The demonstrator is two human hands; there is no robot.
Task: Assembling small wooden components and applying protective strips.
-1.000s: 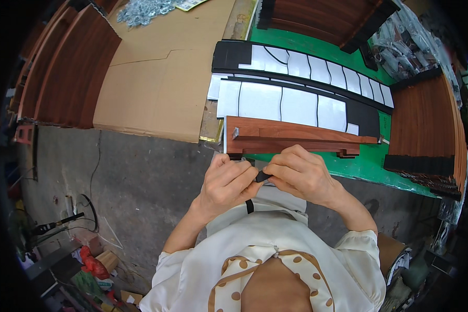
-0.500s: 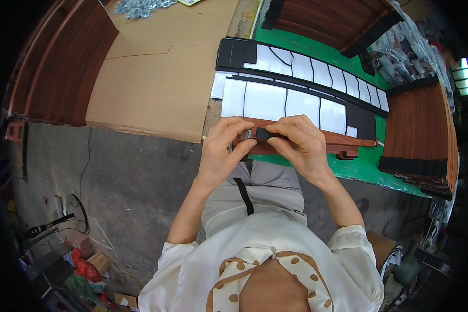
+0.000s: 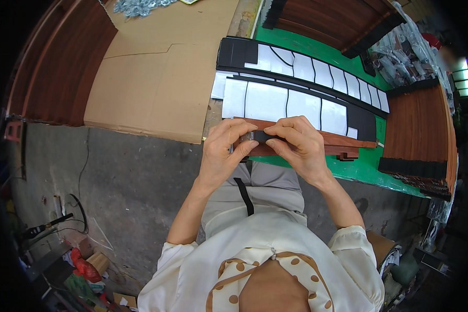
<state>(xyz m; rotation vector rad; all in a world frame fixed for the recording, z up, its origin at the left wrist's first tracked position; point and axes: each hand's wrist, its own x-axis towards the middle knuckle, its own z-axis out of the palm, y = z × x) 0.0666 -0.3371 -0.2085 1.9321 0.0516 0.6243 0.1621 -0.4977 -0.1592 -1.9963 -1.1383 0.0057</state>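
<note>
My left hand (image 3: pixel 221 143) pinches a small, clear, shiny piece (image 3: pixel 248 136) between thumb and fingertips. Against its right end lies a short black piece (image 3: pixel 262 136), pinched by my right hand (image 3: pixel 301 141). Whether one sits inside the other is hidden by my fingertips. Both hands are over the near edge of the bench, above a reddish-brown wooden strip (image 3: pixel 343 139). Just beyond them lie black strips with white segmented faces (image 3: pixel 265 99), crossed by dark lines.
A green-covered bench (image 3: pixel 361 165) carries stacked reddish-brown boards with black ends (image 3: pixel 418 125) at right and more boards (image 3: pixel 327 23) behind. Plastic-wrapped parts (image 3: pixel 400 54) stand far right. Left is a cardboard-covered surface (image 3: pixel 145 93) with clear plastic pieces (image 3: pixel 140 6) and brown panels (image 3: pixel 67 67).
The black piece in my right hand has shifted slightly left, closing up against the clear piece. My left hand keeps its pinch, and both hands stay in nearly the same place.
</note>
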